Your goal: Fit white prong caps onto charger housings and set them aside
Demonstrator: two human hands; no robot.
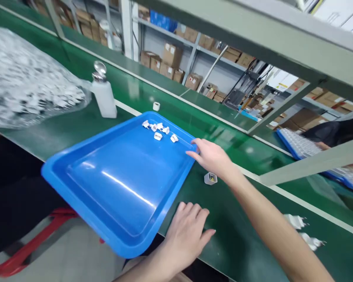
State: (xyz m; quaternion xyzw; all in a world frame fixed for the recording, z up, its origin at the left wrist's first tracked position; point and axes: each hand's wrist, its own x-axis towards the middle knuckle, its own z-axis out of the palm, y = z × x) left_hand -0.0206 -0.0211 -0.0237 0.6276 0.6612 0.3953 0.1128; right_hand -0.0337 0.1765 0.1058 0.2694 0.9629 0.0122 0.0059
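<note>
A large blue tray (126, 176) lies at a slant on the green bench, its near corner jutting past the bench edge. Several small white plastic pieces (158, 136) sit toward its far end. My right hand (210, 156) is at the tray's far right corner, thumb and fingers apart around the rim; whether it bears on the rim is not clear. Below it stands a white square plug housing (210, 179), open at the top. My left hand (186, 231) rests open by the tray's right side at the bench's front edge, fingers spread and holding nothing.
A clear bag of white parts (32, 78) and a white pump bottle (104, 94) stand at left. One white piece (156, 106) lies beyond the tray. White plugs with pins (295, 221) are at right. A metal frame post (308, 166) rises nearby; another person's arm (323, 145) shows at far right.
</note>
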